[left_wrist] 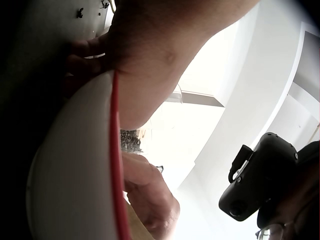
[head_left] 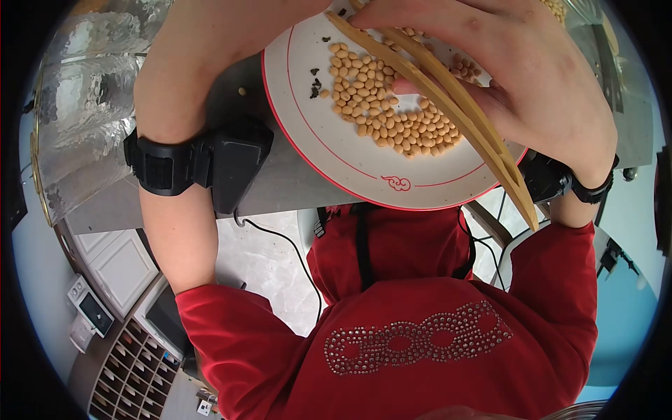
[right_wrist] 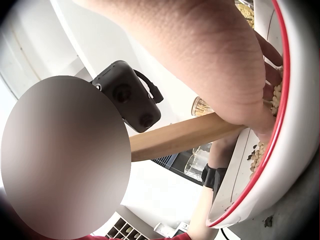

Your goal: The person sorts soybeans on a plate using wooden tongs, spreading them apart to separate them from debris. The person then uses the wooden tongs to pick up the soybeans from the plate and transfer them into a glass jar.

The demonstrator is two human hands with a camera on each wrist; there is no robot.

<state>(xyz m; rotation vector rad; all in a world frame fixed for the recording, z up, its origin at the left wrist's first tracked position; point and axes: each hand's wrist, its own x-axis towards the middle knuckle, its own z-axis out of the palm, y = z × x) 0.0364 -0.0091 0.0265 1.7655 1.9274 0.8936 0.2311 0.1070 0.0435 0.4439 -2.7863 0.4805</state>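
Note:
A white plate (head_left: 322, 150) with a red rim holds many pale yellow soybeans (head_left: 399, 129) and a few black bits (head_left: 316, 84). My right hand (head_left: 532, 77) reaches over the plate from the right and grips wooden tongs (head_left: 483, 133). Their joined end points back toward my body. The right thumb and fingertips (right_wrist: 272, 75) are down among the soybeans. My left hand (head_left: 287, 17) is at the plate's far left rim, its fingers cut off by the head view's top edge. In the left wrist view, those fingers (left_wrist: 87, 55) curl outside the red rim, partly in shadow.
The plate's near edge overhangs the grey table (head_left: 262, 185). One loose soybean (head_left: 242, 91) lies on the table left of the plate. Ridged clear glassware (head_left: 91, 105) stands at the far left. At the top right, a container holds more yellow beans (head_left: 555, 10).

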